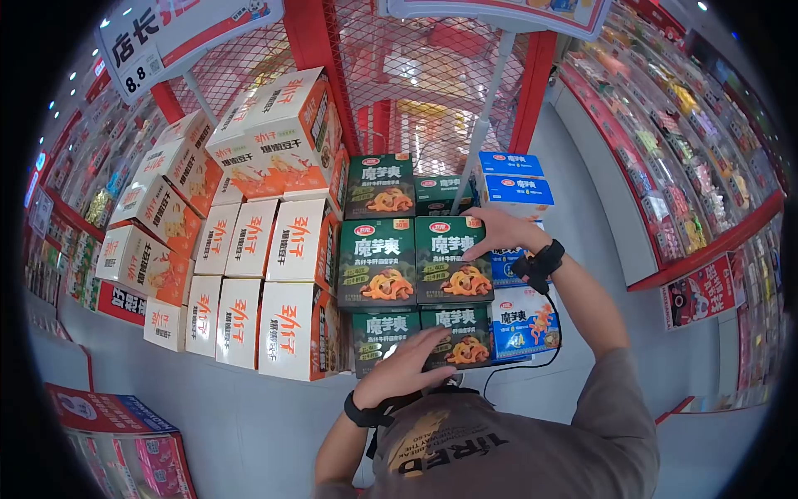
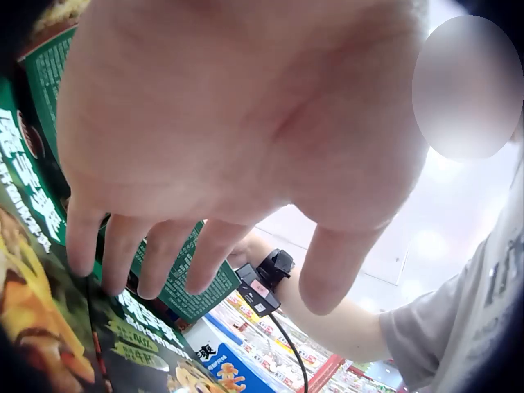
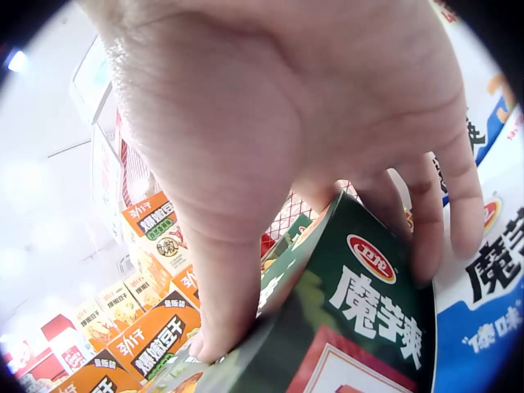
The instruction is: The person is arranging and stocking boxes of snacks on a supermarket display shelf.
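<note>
In the head view, my right hand (image 1: pixel 503 233) grips the far right corner of a green snack box (image 1: pixel 453 279) in the upper layer. The right wrist view shows the thumb on one face of that green box (image 3: pixel 360 319) and the fingers bent over the adjoining side. My left hand (image 1: pixel 403 363) lies with straight, spread fingers over the lower green boxes (image 1: pixel 465 345) in front. In the left wrist view its palm (image 2: pixel 237 123) faces the camera, fingertips at the green boxes. Another green box (image 1: pixel 376 262) stands directly left of the gripped one.
White and orange cartons (image 1: pixel 295 320) are stacked at the left, with a taller carton (image 1: pixel 274 133) behind. Blue and white boxes (image 1: pixel 524 324) stand right of the green ones. A red mesh partition (image 1: pixel 416 75) rises behind. Snack shelves (image 1: pixel 665 125) line the right. A cable (image 1: pixel 559 333) hangs from my right wrist.
</note>
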`<state>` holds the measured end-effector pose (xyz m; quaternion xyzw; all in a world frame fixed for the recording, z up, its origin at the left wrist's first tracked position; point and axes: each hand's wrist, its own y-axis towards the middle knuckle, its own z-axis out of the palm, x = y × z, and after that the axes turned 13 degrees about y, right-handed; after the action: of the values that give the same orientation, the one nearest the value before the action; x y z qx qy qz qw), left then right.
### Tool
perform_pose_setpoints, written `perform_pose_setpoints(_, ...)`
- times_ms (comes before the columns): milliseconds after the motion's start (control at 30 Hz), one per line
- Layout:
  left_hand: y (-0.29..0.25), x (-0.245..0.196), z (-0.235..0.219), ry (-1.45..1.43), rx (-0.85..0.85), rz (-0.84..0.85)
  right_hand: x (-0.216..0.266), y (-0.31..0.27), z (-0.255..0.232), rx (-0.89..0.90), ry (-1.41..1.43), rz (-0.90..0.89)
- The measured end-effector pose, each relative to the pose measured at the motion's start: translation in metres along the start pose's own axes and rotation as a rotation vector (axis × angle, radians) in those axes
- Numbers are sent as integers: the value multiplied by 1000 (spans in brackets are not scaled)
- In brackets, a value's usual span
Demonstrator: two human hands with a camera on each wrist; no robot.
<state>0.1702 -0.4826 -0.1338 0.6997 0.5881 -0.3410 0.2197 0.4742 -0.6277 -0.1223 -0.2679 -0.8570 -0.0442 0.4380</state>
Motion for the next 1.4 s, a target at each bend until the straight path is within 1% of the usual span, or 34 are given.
perform_pose_setpoints(33,6,5,2,61,-7,-1,1,-3,1,-9,-18,12)
perform_pose_setpoints(100,17,8,3,80,-56,-11,7,-5,0,-42,-51,38)
perform_pose_setpoints(133,23,8,2,90,-84,-11,8,-4,-1,-39,-21,38)
perform_pose_setpoints(167,26,9,2,63,-65,-28,9,-5,-1,-34,10,41)
perform_pose_setpoints(200,27,12,3,105,-66,-15,9,-8,1,-22,44,50)
perform_pose_setpoints(267,31,17,7,177,-75,12,11,-12,4,-65,21,14)
perform_pose_setpoints(300,32,15,5,148,-62,-5,13,-15,7,-81,5,-3)
perform_pose_setpoints(400,32,12,-1,105,-37,-21,24,-23,9,-101,145,49)
perform_pose_setpoints(433,32,10,-2,97,-63,-16,33,-26,5,-64,85,123)
perform_pose_setpoints(533,32,-2,-8,94,-24,-75,42,-40,-2,-15,61,-22)
perform_pose_setpoints(567,34,7,-1,70,0,-80,41,-44,-5,11,131,-42)
perform_pose_setpoints(667,31,-10,2,169,28,-140,31,-56,-6,11,63,-283)
perform_pose_setpoints(700,32,-18,2,224,95,-188,27,-56,-5,55,150,-339)
perform_pose_setpoints(767,27,-27,8,288,96,-232,26,-64,0,131,333,-330)
perform_pose_setpoints(800,26,-29,10,327,85,-248,34,-68,-1,166,413,-332)
perform_pose_setpoints(833,23,-27,16,365,7,-192,50,-77,-5,200,456,-239)
perform_pose_setpoints(933,18,-28,25,443,56,-257,49,-79,11,59,357,-307)
perform_pose_setpoints(967,17,-29,27,424,38,-264,52,-84,12,56,368,-321)
perform_pose_setpoints(1067,12,-27,37,457,-46,-232,72,-96,3,13,377,-387)
perform_pose_setpoints(1100,10,-23,41,511,-212,-104,75,-101,1,-11,378,-408)
perform_pose_setpoints(1133,9,-29,31,396,-167,-134,78,-106,-2,-39,380,-429)
perform_pose_setpoints(1167,6,-37,17,282,-124,-161,81,-114,-7,-89,384,-412)
perform_pose_setpoints(1200,1,-47,4,166,-79,-188,81,-119,-15,-116,491,-366)
perform_pose_setpoints(1233,-3,-53,-8,138,-143,-216,78,-125,-24,-142,597,-321)
perform_pose_setpoints(1267,-2,-53,-15,131,-296,-218,74,-128,-33,-165,700,-276)
perform_pose_setpoints(1333,1,-51,-26,98,-605,-219,52,-130,-47,-235,739,-243)
perform_pose_setpoints(1400,9,-40,-32,320,-739,-250,21,-130,-54,-220,700,-113)
